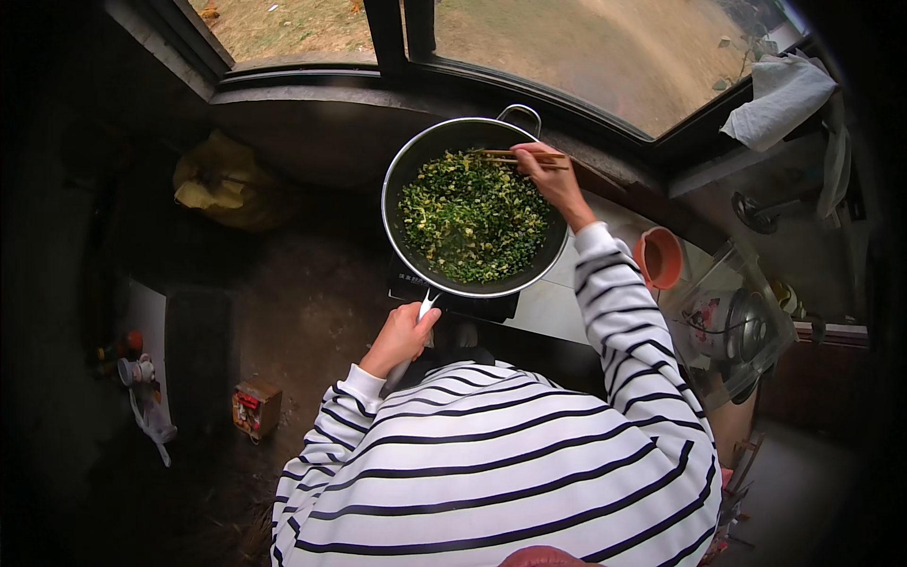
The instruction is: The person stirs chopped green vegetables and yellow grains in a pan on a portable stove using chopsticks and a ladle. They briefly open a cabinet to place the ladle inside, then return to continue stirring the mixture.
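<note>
A deep dark wok with a bright rim [392, 234] sits on a black cooktop [482, 306] in front of me. Chopped green leaves mixed with small yellow bits [473, 216] fill its bottom. My left hand [402, 335] is closed around the wok's long handle [427, 305] on the near side. Over the far right rim, my right hand [549, 177] grips a pair of wooden chopsticks [506, 156]. Their tips reach the upper edge of the chopped food, and I cannot tell how deep they go.
An orange plastic container [659, 258] stands right of the wok, by my right sleeve. Beyond it are a clear plastic bin [769, 319] and a rice cooker [723, 322]. Windows rise behind the wok. A yellow bag [223, 184] and a cardboard box [256, 409] lie left.
</note>
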`<state>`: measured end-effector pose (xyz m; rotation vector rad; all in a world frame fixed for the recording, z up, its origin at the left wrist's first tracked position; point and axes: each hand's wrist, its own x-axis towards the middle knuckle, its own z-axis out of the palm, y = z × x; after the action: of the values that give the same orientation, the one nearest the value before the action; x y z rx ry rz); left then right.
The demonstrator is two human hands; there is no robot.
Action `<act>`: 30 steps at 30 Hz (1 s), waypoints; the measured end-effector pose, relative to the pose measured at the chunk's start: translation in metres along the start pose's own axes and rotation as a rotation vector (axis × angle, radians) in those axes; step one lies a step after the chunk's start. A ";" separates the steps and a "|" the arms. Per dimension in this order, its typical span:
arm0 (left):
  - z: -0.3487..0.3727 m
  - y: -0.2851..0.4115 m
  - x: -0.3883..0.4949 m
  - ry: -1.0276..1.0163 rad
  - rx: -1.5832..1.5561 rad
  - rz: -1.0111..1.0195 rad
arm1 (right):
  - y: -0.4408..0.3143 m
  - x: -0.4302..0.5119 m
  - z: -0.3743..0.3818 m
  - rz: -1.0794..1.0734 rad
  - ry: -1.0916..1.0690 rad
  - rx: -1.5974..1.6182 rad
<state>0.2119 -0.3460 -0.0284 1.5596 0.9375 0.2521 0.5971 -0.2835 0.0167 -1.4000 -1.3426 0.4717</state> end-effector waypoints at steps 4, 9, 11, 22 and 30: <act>-0.001 0.002 0.000 -0.017 -0.042 -0.015 | -0.005 -0.020 0.026 0.052 -0.182 0.024; -0.001 0.002 0.002 -0.017 -0.024 -0.028 | -0.046 -0.081 0.002 0.078 -0.177 0.152; -0.001 0.002 0.001 -0.014 -0.033 -0.020 | -0.050 -0.096 0.011 0.072 -0.286 0.137; -0.001 0.003 0.003 -0.013 -0.029 -0.032 | -0.016 -0.062 -0.059 0.066 0.097 0.062; -0.002 0.005 0.004 -0.033 -0.056 -0.026 | -0.015 -0.069 -0.017 0.353 -0.099 0.225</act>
<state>0.2152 -0.3415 -0.0251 1.4946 0.9172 0.2319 0.5849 -0.3547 0.0096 -1.4415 -1.0811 0.9088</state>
